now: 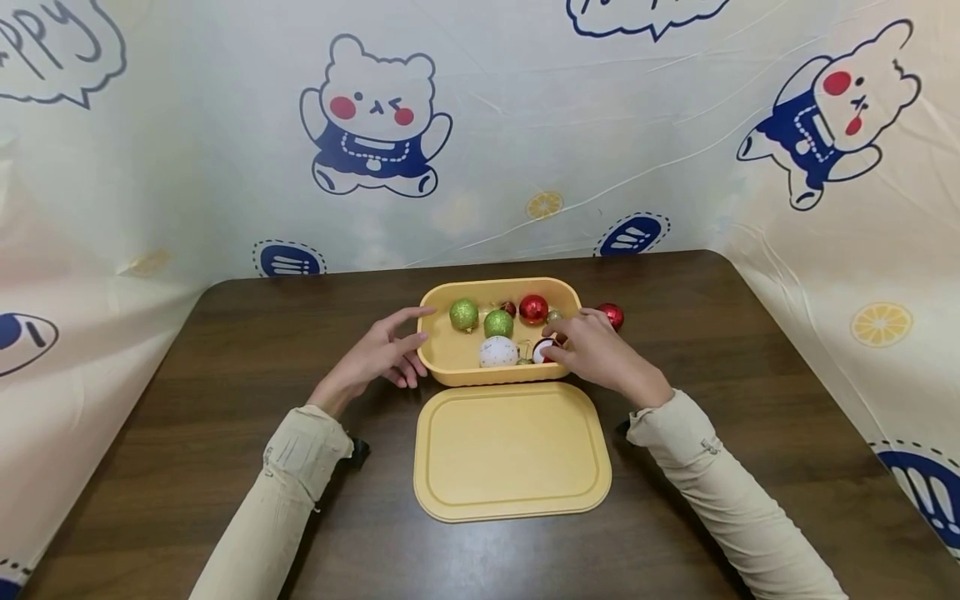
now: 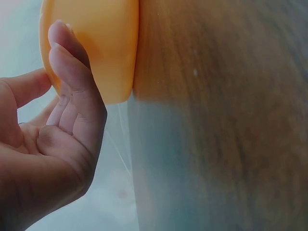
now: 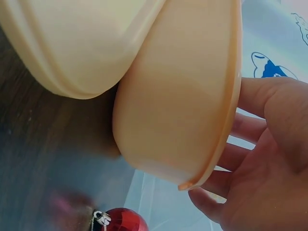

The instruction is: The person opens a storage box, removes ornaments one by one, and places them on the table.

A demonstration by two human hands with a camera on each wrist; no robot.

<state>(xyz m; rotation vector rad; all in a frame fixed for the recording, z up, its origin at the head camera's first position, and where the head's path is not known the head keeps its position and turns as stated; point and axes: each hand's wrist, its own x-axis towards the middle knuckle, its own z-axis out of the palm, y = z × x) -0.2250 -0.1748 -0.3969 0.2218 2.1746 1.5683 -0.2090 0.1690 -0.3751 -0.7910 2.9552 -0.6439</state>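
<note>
A yellow plastic box holds several Christmas balls. My left hand is at its left end; in the left wrist view the fingertips overlap the box wall, with the thumb at the rim. My right hand reaches over the right end, thumb and forefinger around a white Christmas ball with red and dark parts. In the right wrist view, the right hand has its fingers over the rim, and the box wall hides the ball.
Inside are green glitter balls, a red ball, a speckled white ball and smaller ones. Another red ball lies on the table right of the box. The yellow lid lies in front. A printed cloth hangs behind.
</note>
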